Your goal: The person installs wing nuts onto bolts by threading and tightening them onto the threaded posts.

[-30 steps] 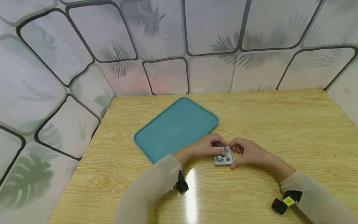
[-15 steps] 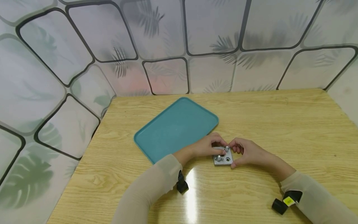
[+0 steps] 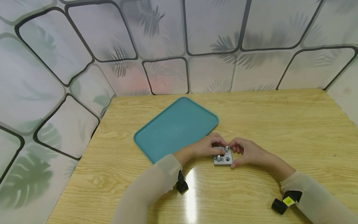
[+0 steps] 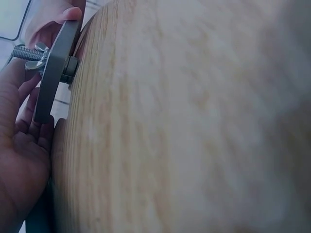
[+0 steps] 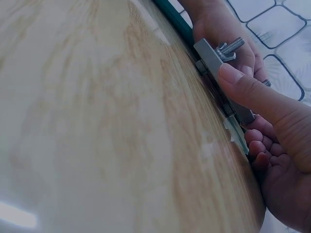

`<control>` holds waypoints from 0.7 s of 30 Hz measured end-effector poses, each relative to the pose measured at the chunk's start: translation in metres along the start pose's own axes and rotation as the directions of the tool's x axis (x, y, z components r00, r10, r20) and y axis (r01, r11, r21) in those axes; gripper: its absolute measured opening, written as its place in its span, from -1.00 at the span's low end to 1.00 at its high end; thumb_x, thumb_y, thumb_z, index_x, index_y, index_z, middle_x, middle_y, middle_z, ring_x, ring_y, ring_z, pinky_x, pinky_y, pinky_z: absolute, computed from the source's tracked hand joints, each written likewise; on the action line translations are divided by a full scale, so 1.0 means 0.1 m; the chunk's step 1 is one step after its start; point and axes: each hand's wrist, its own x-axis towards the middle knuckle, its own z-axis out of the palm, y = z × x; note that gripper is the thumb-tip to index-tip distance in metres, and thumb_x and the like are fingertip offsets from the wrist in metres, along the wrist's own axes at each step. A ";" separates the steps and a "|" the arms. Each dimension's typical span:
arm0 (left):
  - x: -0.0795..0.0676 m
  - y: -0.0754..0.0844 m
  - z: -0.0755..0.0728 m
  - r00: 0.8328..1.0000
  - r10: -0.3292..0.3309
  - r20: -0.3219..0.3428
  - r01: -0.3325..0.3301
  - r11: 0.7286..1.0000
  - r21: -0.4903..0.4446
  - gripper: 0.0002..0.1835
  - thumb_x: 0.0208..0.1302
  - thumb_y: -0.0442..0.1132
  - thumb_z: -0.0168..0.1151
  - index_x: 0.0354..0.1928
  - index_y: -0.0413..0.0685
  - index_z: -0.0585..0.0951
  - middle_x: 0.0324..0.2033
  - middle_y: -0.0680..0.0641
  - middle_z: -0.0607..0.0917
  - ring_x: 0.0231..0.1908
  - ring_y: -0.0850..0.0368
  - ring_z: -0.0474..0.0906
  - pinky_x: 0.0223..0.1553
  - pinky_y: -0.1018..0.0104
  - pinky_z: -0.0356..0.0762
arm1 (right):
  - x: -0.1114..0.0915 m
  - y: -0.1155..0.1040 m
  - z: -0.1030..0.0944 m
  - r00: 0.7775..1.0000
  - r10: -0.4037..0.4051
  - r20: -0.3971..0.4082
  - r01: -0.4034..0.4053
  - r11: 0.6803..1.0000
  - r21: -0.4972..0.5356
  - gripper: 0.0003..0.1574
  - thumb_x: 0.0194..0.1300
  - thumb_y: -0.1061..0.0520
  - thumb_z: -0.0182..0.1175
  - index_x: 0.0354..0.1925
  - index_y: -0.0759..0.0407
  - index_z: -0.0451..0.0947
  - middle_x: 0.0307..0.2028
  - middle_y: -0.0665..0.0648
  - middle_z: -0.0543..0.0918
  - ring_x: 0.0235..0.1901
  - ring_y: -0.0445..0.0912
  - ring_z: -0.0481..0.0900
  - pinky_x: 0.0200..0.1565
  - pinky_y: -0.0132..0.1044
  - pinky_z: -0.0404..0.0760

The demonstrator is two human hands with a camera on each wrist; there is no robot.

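A small square grey metal plate [image 3: 227,162] with round holes is between my hands in the head view. Two bolts stand up from it; a wing nut [image 4: 35,64] sits on the near-left bolt [image 4: 26,53], whose hex head [image 4: 71,67] shows under the plate. My left hand [image 3: 205,146] holds the plate from the far left, its thumb over the top beside the far bolt [image 3: 227,148]. From the right, my right hand [image 3: 250,152] grips the plate's edge, thumb [image 5: 233,75] at the near corner and index finger at the far corner. Its other fingers are curled below.
A teal tray [image 3: 176,127] lies at an angle on the wooden table [image 3: 274,118], just behind and left of my left hand. Patterned wall panels [image 3: 167,76] rise at the table's back and left edges. Black wrist cameras [image 3: 182,185] are strapped over both sleeves.
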 end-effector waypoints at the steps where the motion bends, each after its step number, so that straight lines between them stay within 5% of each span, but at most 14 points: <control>1: 0.00 0.00 0.00 1.000 -0.002 -0.001 0.002 1.000 0.000 -0.71 0.27 -0.24 0.24 0.01 -0.14 0.61 -0.11 -0.03 0.49 -0.07 0.29 0.40 0.03 0.52 0.36 | 0.00 0.00 0.00 1.000 0.001 0.001 -0.001 1.000 0.000 -0.30 -0.22 0.06 0.59 -0.14 0.25 0.47 -0.39 0.08 0.41 -0.39 -0.19 0.33 -0.38 -0.38 0.37; 14: -0.01 0.07 -0.06 0.999 -0.036 0.009 0.036 0.998 -0.050 -0.66 0.31 -0.16 0.19 0.09 -0.06 0.57 -0.08 0.02 0.52 -0.14 0.34 0.40 -0.08 0.49 0.40 | 0.02 0.03 -0.03 0.999 -0.010 0.030 0.010 1.000 -0.007 -0.30 -0.16 0.03 0.56 -0.10 0.23 0.44 -0.36 0.07 0.41 -0.37 -0.19 0.33 -0.36 -0.36 0.38; 21: -0.04 0.09 -0.09 0.993 -0.058 -0.107 0.046 0.993 -0.111 -0.69 0.33 -0.24 0.15 0.06 -0.22 0.55 -0.04 -0.11 0.60 -0.14 0.34 0.47 -0.05 0.50 0.43 | 0.08 0.04 -0.10 0.995 -0.035 0.095 0.034 0.999 0.013 -0.27 -0.08 0.07 0.52 0.02 0.29 0.45 -0.33 0.10 0.45 -0.40 -0.19 0.34 -0.37 -0.37 0.39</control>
